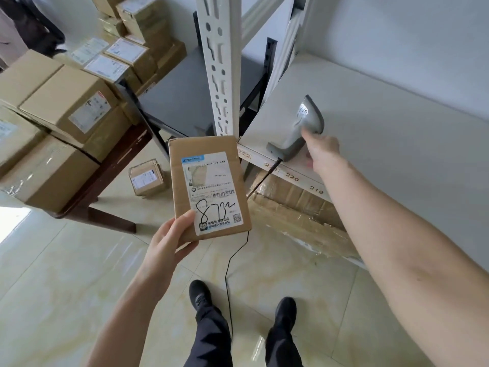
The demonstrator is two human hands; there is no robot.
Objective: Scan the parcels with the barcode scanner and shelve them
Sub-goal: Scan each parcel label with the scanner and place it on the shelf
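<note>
From the head camera, one flat cardboard parcel (209,185) is held up in the left hand (169,242), thumb curled over its near corner and fingers beneath; its shipping label faces up, handwritten "8732". One grey barcode scanner (299,133) lies on the white shelf (383,144), near the front edge by the number tags 222 to 219, its black cable (230,263) hanging down to the tiled floor. The right hand (320,152) is at the scanner's handle, touching it; whether the fingers are wrapped round it cannot be told. One large taped carton (296,210) sits under the shelf. One small box (146,177) stands on the floor. At least eight cartons (66,112) are piled on the wooden table (105,168) to the left.
</note>
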